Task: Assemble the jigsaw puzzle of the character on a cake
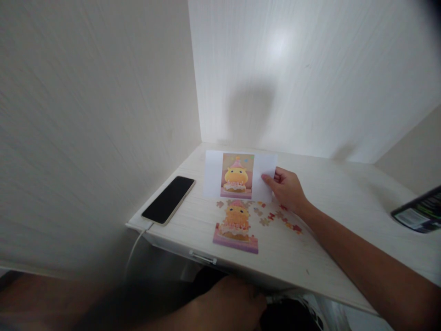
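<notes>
My right hand (288, 187) pinches the right edge of a white reference sheet (212, 174), thumb in front and fingers behind. Printed on the sheet is a yellow cartoon animal in a pink party hat behind a cake. Just below it lies a partly assembled jigsaw puzzle (237, 225) with the same picture, its lower part joined. Several loose puzzle pieces (264, 221) are scattered to its right and above it, some close under my right hand. Below the table edge, near my lap, is my left hand (237, 299), dim and blurred with its fingers hidden.
A black-screened phone (168, 200) lies at the table's left edge, a white cable (135, 246) hanging from it. At the far right stands a dark cylindrical container (418, 214). Pale panels enclose the white table (285, 262); a drawer handle (203, 257) sits on its front.
</notes>
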`<state>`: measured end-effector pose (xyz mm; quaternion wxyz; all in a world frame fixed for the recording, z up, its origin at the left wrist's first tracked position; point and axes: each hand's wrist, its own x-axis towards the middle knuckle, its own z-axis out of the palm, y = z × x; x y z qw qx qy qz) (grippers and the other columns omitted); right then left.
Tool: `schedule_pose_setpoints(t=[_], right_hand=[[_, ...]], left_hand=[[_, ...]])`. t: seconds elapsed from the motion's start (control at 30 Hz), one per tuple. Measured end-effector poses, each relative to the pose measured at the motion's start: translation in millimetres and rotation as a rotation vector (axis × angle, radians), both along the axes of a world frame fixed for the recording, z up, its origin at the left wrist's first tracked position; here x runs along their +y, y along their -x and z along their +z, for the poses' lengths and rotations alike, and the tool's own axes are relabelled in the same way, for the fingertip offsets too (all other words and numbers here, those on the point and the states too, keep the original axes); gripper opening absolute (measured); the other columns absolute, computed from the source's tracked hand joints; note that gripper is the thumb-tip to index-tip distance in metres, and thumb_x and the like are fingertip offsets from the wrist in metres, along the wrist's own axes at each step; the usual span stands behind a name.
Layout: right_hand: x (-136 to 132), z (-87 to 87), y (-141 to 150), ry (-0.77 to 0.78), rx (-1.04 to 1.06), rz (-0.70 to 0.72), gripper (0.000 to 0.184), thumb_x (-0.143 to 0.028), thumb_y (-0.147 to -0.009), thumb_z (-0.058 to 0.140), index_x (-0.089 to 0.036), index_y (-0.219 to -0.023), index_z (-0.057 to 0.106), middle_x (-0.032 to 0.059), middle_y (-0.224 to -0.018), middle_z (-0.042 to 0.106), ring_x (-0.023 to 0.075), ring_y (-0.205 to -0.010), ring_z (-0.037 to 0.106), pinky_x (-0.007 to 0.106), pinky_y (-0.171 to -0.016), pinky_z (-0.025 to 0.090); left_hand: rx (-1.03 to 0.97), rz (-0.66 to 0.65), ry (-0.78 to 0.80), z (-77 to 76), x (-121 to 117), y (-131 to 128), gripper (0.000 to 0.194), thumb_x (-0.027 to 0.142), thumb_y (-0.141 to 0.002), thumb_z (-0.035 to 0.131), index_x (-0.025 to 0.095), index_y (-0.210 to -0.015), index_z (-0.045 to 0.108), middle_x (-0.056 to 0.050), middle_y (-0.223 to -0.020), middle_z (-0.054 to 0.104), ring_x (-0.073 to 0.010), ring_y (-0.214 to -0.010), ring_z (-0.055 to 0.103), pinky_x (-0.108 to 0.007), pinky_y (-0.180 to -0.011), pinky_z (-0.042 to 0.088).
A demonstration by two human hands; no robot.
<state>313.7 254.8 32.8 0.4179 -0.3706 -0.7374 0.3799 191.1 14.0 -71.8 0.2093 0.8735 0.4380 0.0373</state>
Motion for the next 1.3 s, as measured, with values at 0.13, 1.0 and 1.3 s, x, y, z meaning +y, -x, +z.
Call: schedule_pose_setpoints(t=[0.13,1.0,1.3], right_hand=[[-0.7,2.7,0.4,-0.033,-0.029,-0.047,0.027,-0.042,-0.081,0.062,-0.015,-0.084,0.065,0.0037,-0.073,0.066,0.015,-0.058,0.055,0.026,-0.05,0.041],[-1.8,5.3,1.2,0.009,-0.054,-0.023,0.029,-0.042,-0.077,0.062,-0.014,-0.083,0.065,0.0043,-0.073,0.067,0.014,-0.057,0.053,0.025,-0.048,0.039],[-0.2,4.1,0.0,0.027,-0.044,-0.019,0.033,-0.043,-0.077,0.063,-0.013,-0.09,0.067,0.0067,-0.08,0.07,0.0163,-0.061,0.058,0.026,-0.051,0.043]], left_hand=[[0.051,-0.026,-0.01,7.8,0.0,0.0,0.041,0.05,-0.091,0.064,0.012,-0.104,0.068,-0.013,-0.098,0.07,-0.0308,-0.091,0.069,-0.042,-0.083,0.058],[0.051,-0.018,-0.005,8.4,-1.3,0.0,0.042,0.051,-0.091,0.063,0.012,-0.107,0.067,-0.013,-0.101,0.069,-0.0312,-0.097,0.067,-0.043,-0.086,0.057],[0.065,-0.043,-0.01,21.0,-0.7,0.5,0.042,0.05,-0.092,0.062,0.012,-0.107,0.067,-0.012,-0.101,0.069,-0.03,-0.096,0.066,-0.043,-0.086,0.057]])
